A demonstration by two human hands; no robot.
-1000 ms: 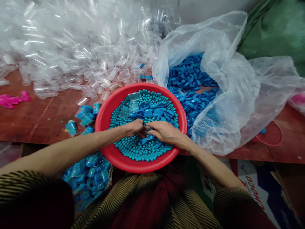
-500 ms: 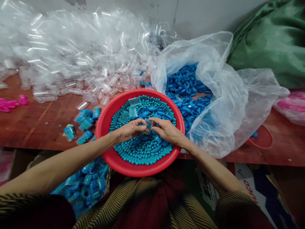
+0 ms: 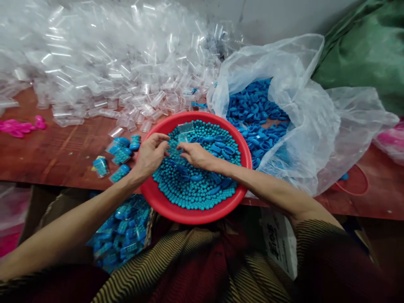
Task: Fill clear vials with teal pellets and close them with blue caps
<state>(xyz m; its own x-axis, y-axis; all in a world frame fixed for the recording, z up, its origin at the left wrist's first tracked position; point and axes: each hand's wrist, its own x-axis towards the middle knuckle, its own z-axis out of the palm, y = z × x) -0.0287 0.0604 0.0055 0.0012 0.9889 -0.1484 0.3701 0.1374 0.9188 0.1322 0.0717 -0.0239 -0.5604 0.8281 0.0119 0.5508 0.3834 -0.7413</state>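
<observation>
A red basin [image 3: 195, 216] of small turquoise beads [image 3: 189, 198] stands before me. Over its left rim is my left hand [image 3: 150, 155], fingers curled but apart, with nothing visible between them. My right hand [image 3: 198, 155] reaches across the beads, thumb and forefinger apart, pointing left. Between the two hands, a see-through plastic container appears to rest on the beads, mostly blurred. Behind the right hand lies a clear container [image 3: 185, 128]. Several blue shoe-shaped caps [image 3: 227, 150] are on the beads, some under my right forearm.
Clear plastic containers [image 3: 104, 63] are heaped at the back left. At right, a clear bag [image 3: 312, 113] spills blue caps [image 3: 252, 103]. Bead-filled blue-capped containers [image 3: 120, 153] lie left of the basin; more fill a box [image 3: 126, 227] below the table edge. Pink pieces [image 3: 19, 127] lie far left.
My hands have moved apart; the clear container they held together is no longer seen between their fingers. My left hand has shifted left to the rim. The view has shifted slightly.
</observation>
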